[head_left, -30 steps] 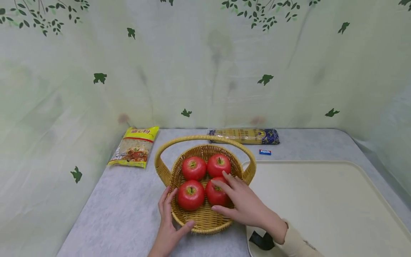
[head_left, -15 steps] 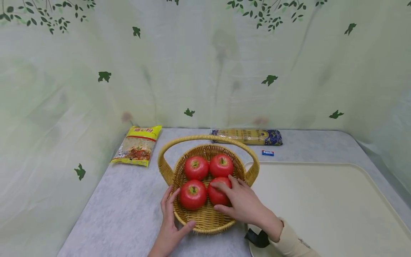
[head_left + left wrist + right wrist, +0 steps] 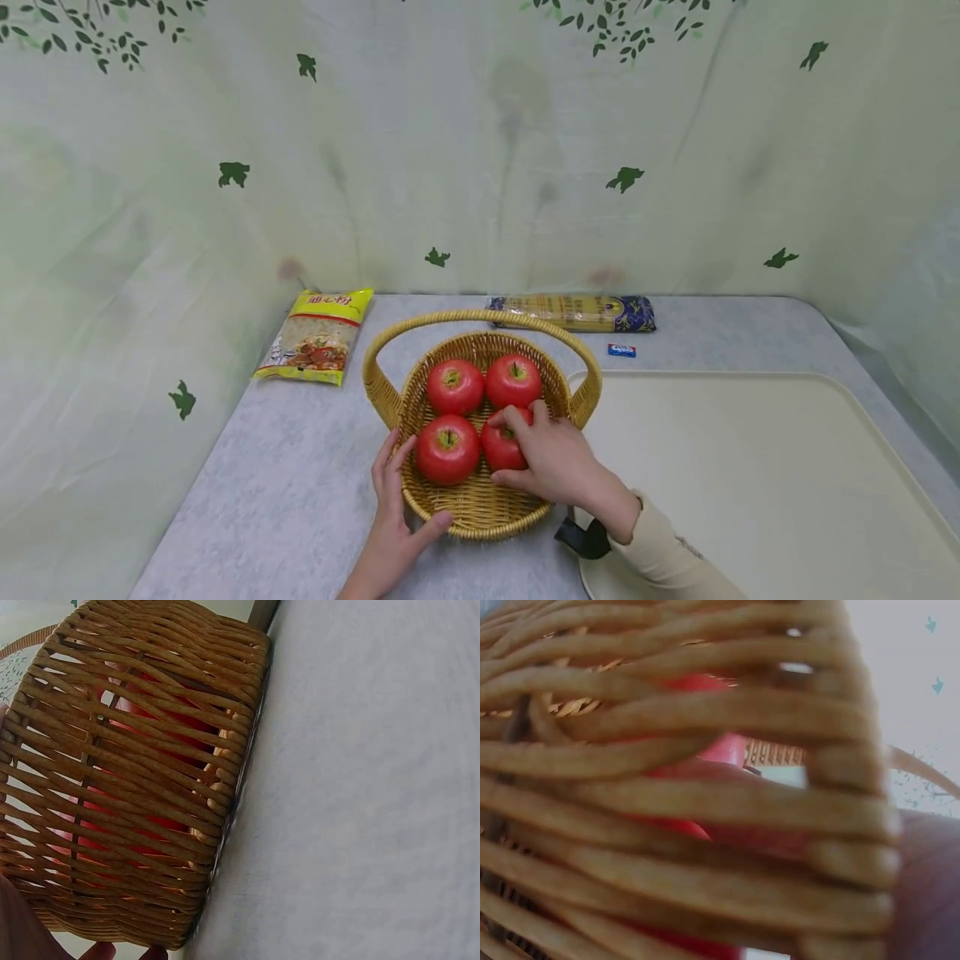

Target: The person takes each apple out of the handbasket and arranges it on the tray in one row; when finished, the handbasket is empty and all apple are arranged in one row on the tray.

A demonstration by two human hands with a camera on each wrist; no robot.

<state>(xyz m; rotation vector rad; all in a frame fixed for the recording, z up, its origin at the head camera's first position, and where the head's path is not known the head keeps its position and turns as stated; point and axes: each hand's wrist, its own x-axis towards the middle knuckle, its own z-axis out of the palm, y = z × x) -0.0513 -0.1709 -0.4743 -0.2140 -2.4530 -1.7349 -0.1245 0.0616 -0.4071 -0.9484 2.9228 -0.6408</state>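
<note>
From where I stand, the wicker basket [image 3: 491, 507] sits on the bench [image 3: 255, 483] in front of the person, w/ 4 apples inside.

R hand [image 3: 558, 461] is down in the basket, part closed: thumb & fingers curve round the front-right apple [image 3: 501, 450], in the basket's near right part. Looks like a proper hold, but can't tell how firm; some fingertips are hidden & the R wrist view's mostly blurred weave.

L hand [image 3: 393, 517] is spread wide at the basket's near left side, fingers fairly straight agst the rim, thumb out toward the near rim. No fruit in it; prob. just steadying.

Other 3, untouched: front-left apple [image 3: 447, 450], back-left apple [image 3: 455, 387], back-right apple [image 3: 513, 381], all in the basket.

Progress, my read: basket steadied, grip on 1 apple abt made. No lift clear of the basket & no let-go yet, so handling of that one's unfinished. No fruit on the tray [image 3: 735, 475] right of the basket.

Also untouched: yellow packet [image 3: 313, 337] back left of basket, long packet [image 3: 573, 313] behind it, small blue packet [image 3: 622, 350] back right.
</note>
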